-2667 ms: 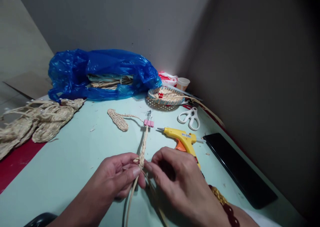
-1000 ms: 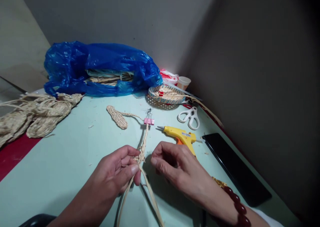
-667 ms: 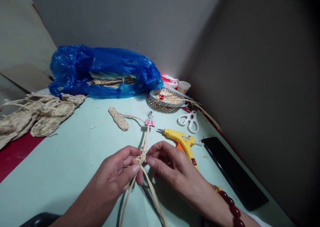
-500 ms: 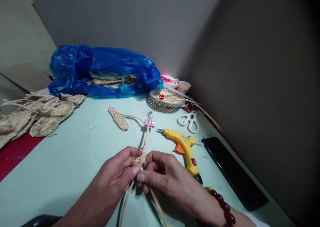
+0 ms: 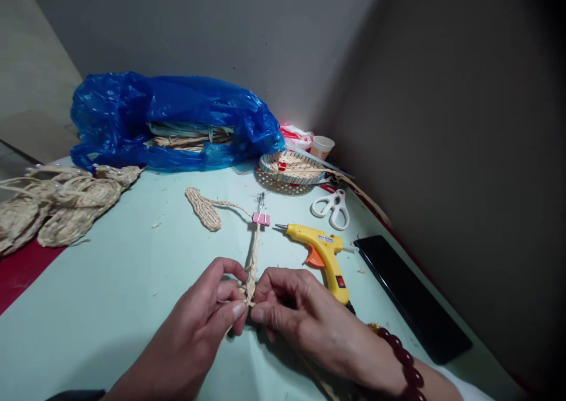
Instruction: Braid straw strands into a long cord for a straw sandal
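Note:
A pale straw braid [image 5: 253,258] runs toward me from a pink binder clip [image 5: 260,219]. At its near end my left hand [image 5: 206,321] pinches the strands between thumb and fingers. My right hand [image 5: 294,312], with a dark red bead bracelet [image 5: 400,351] on its wrist, pinches a strand from the other side. The fingertips of both hands almost meet, and they partly hide the loose strands. Beyond the clip, a thin braid leads left to a flat coiled straw piece [image 5: 203,209] lying on the table.
Right of the braid lie a yellow glue gun [image 5: 325,245], white-handled scissors [image 5: 331,207] and a flat black object [image 5: 411,298]. Behind are a woven basket [image 5: 292,168], a paper cup [image 5: 322,146] and a blue plastic bag [image 5: 177,103] holding straw bundles. Woven straw pieces [image 5: 79,203] sit at left.
My right hand has drawn slightly apart from the left at the braid's end. The loose strands that hung below the hands are now mostly hidden. The view has shifted a little.

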{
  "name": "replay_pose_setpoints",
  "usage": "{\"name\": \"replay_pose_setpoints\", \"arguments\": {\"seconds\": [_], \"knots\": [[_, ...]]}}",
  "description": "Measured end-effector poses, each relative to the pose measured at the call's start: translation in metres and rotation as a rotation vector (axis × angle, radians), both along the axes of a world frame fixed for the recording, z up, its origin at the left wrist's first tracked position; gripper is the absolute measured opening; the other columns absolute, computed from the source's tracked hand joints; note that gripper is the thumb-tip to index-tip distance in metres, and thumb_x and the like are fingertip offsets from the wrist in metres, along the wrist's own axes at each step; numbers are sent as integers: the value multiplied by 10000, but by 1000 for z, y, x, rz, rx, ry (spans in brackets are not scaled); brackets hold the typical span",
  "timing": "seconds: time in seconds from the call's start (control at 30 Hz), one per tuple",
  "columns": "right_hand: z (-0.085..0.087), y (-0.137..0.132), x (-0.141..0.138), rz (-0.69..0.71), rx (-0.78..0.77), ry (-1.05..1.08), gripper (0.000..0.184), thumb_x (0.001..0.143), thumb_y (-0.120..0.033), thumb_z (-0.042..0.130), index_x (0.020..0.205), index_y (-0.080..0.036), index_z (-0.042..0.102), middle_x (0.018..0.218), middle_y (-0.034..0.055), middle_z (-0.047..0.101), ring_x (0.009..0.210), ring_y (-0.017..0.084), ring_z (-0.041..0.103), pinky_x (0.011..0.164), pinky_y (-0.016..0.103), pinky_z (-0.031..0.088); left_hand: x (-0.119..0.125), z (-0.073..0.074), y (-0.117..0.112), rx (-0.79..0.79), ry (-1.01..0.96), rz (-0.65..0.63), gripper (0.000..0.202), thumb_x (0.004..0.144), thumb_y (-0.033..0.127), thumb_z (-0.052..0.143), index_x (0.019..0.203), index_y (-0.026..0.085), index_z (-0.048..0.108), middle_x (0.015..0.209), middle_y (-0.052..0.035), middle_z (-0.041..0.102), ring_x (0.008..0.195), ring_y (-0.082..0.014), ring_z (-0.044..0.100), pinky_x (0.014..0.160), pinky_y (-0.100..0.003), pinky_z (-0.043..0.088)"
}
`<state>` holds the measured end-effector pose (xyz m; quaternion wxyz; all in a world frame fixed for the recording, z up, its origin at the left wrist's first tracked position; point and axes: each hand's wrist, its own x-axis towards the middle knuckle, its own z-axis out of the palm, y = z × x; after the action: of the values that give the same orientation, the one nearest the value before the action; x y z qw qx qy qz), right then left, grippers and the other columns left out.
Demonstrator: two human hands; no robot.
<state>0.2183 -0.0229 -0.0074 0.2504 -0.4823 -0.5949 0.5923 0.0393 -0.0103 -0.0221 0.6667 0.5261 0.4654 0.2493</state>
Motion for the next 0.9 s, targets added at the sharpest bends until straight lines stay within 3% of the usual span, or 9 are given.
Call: {"name": "replay_pose_setpoints", "arguments": {"seconds": [0.2,0.33,0.43,0.5,0.57,0.67,0.8,0.9], "knots": [[-2,-5,-5,-16,135,25,158,952,-240,454,848,-185,560,791,-8,621,732,106,545,710,217,395,-4,6,-1,-15,60,29,193,850,383,517,920,248,398,655,65,602,648,-144,529,645,-274,345],[-3,-8,-8,-70,6,92,190,961,-279,447,844,-174,552,799,0,593,705,89,486,631,181,373,-4,6,-4,-55,106,84,212,829,376,549,865,248,383,649,56,660,730,-161,602,722,-273,392],[-6,-8,-11,-115,-143,175,180,935,-317,491,860,-166,551,674,-28,506,562,71,371,490,175,280,-3,4,-8,-8,161,98,218,816,376,535,886,260,365,691,48,691,775,-181,641,732,-277,416],[-8,-7,-12,-94,-223,247,195,923,-329,501,834,-162,551,572,-58,415,488,65,284,435,191,195,-2,4,-11,91,218,90,201,823,391,502,906,269,366,745,44,709,759,-179,650,719,-272,429],[-11,-5,-14,-93,-205,253,213,902,-318,527,768,-154,550,526,-68,375,471,63,264,429,200,169,-2,4,-15,233,302,78,165,847,410,463,914,277,390,763,52,713,711,-168,648,689,-257,426],[-14,-4,-18,-151,-67,193,199,881,-269,540,721,-152,548,514,-57,434,475,63,321,455,190,230,-4,3,-19,479,441,53,116,898,387,395,915,286,451,732,68,695,650,-159,639,643,-247,401],[-15,-6,-22,-201,70,144,176,879,-221,502,735,-156,579,539,-29,542,490,80,404,504,199,310,-12,3,-20,841,581,-24,229,945,302,334,800,271,509,640,66,631,562,-140,619,599,-247,390],[-14,-8,-22,-229,144,117,187,863,-200,507,715,-149,610,595,-11,584,537,90,437,533,205,331,-13,1,-22,1038,580,-73,239,948,274,374,751,260,509,549,86,578,472,-107,593,533,-211,402]]}}
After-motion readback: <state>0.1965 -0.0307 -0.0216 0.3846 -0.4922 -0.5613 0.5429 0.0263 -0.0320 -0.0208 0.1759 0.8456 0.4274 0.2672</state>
